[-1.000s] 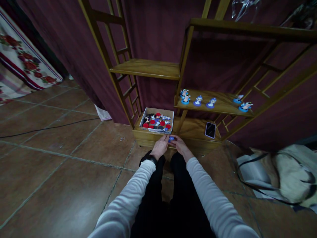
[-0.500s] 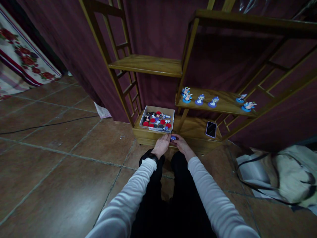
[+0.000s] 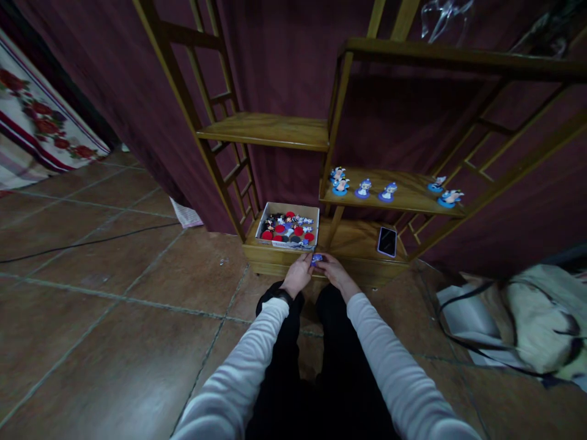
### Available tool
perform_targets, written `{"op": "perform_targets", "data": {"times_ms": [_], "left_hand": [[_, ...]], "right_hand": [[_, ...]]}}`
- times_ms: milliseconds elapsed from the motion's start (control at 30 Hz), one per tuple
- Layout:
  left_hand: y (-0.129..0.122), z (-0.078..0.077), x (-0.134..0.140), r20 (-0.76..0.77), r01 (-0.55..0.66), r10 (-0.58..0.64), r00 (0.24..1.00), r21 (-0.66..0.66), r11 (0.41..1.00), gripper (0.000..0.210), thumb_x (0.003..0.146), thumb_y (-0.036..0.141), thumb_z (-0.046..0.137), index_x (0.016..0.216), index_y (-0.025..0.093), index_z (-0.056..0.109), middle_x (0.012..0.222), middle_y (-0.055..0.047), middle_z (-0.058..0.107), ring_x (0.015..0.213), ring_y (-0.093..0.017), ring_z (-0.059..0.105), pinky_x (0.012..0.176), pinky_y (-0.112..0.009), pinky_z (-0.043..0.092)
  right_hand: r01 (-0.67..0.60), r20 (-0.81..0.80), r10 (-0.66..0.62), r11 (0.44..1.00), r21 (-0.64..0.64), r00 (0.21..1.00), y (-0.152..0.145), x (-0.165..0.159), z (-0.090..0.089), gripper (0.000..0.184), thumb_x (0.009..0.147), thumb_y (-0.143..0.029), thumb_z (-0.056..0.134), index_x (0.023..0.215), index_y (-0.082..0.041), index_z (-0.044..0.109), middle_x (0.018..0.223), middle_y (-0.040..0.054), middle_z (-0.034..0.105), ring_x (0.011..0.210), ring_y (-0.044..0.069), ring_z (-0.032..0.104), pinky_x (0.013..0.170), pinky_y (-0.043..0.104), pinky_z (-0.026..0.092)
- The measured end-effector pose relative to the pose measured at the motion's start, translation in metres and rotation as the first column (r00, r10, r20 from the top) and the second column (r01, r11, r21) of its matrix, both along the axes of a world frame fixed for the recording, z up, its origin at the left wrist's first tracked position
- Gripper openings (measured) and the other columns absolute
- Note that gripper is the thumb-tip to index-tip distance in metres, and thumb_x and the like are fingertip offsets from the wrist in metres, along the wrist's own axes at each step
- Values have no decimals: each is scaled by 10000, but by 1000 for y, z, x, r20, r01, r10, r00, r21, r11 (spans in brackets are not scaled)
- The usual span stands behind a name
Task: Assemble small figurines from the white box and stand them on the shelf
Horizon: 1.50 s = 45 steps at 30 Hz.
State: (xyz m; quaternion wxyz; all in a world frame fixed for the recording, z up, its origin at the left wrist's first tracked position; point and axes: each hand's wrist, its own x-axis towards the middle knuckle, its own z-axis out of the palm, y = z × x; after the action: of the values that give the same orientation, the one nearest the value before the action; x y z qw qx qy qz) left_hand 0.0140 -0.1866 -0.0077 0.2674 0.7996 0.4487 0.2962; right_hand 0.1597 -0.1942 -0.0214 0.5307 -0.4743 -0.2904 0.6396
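A small purple figurine (image 3: 316,260) is pinched between my two hands, just in front of the low shelf. My left hand (image 3: 298,273) closes on it from the left, and my right hand (image 3: 333,269) grips its right side. Part of the figurine is hidden by my fingers. Right behind my hands stands an open cardboard box (image 3: 274,211) holding several figurines and red and dark round bases. On the middle shelf (image 3: 408,195), several figurines stand on round bases, among them a purple-capped figurine (image 3: 389,191) and a blue-based figurine (image 3: 340,185).
A phone (image 3: 387,242) lies on the low shelf to the right of the box. The wooden rack's left shelf (image 3: 270,129) is above the box. Bags (image 3: 536,318) rest on the tiled floor at the right, and a cable (image 3: 92,239) runs along the floor at the left.
The figurine has turned in my fingers and shows more of its purple side. My hands have shifted slightly down and left, and the camera view has tilted a little.
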Motion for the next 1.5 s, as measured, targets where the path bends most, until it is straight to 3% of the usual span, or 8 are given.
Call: {"op": "perform_targets", "data": {"times_ms": [133, 267, 367, 533, 867, 1100, 1333, 1500], "left_hand": [[9, -6, 2, 277, -18, 72, 958, -193, 981, 419, 688, 141, 622, 1104, 184, 594, 1021, -92, 648, 989, -235, 583, 910, -361, 417], [16, -14, 3, 530, 39, 186, 827, -384, 922, 417, 608, 143, 701, 1012, 169, 607, 874, -53, 676, 843, -188, 620, 842, -350, 457], [19, -19, 3, 609, 75, 261, 749, -469, 880, 376, 576, 163, 734, 925, 143, 594, 794, -42, 666, 747, -152, 617, 784, -330, 475], [19, -18, -1, 641, 149, 340, 688, -584, 798, 374, 519, 221, 784, 830, 125, 599, 716, -37, 657, 684, -148, 614, 750, -339, 479], [14, -7, -6, 705, 297, 375, 602, -634, 714, 363, 548, 252, 786, 857, 112, 658, 832, -86, 679, 779, -158, 633, 818, -336, 470], [12, -4, -6, 695, 294, 349, 629, -628, 720, 412, 535, 294, 794, 881, 114, 660, 815, -72, 679, 740, -150, 629, 769, -312, 473], [14, -6, -4, 654, 205, 374, 658, -633, 746, 420, 509, 279, 804, 861, 114, 647, 772, -63, 674, 694, -140, 617, 700, -282, 466], [15, -7, -3, 655, 213, 339, 675, -613, 761, 417, 465, 246, 819, 820, 116, 643, 766, -53, 678, 710, -146, 612, 741, -295, 457]], "right_hand": [[-8, -10, 8, 1000, -7, 1000, -1, 1, 4, 308, 535, -223, 747, 812, -205, 613, 817, -5, 662, 743, 129, 620, 754, 300, 480], [-13, -26, 13, 1000, 5, 1000, -2, 0, 7, 325, 534, -270, 763, 817, -183, 629, 803, 18, 672, 719, 138, 627, 770, 321, 474], [-10, -38, 11, 1000, 24, 999, -4, 0, 9, 325, 529, -270, 767, 816, -180, 644, 825, 26, 679, 747, 147, 633, 797, 329, 469], [-13, -43, 15, 999, 45, 999, -7, -2, 13, 293, 521, -260, 771, 776, -180, 653, 792, 22, 682, 768, 160, 643, 820, 333, 468], [1, -30, 1, 998, 58, 1000, -7, -4, 12, 312, 487, -257, 789, 751, -179, 642, 756, 17, 675, 755, 165, 650, 848, 357, 466], [5, -37, -2, 998, 62, 999, -5, -3, 7, 326, 486, -225, 791, 774, -180, 643, 784, 9, 670, 763, 151, 643, 865, 358, 461], [-18, -63, 20, 999, 34, 998, -4, -1, 9, 289, 553, -295, 767, 787, -181, 643, 735, 21, 669, 700, 143, 637, 838, 367, 474], [-3, -41, 3, 1000, -4, 999, -2, -1, 5, 291, 545, -309, 769, 768, -179, 634, 701, 12, 662, 682, 137, 631, 818, 353, 479]]}}
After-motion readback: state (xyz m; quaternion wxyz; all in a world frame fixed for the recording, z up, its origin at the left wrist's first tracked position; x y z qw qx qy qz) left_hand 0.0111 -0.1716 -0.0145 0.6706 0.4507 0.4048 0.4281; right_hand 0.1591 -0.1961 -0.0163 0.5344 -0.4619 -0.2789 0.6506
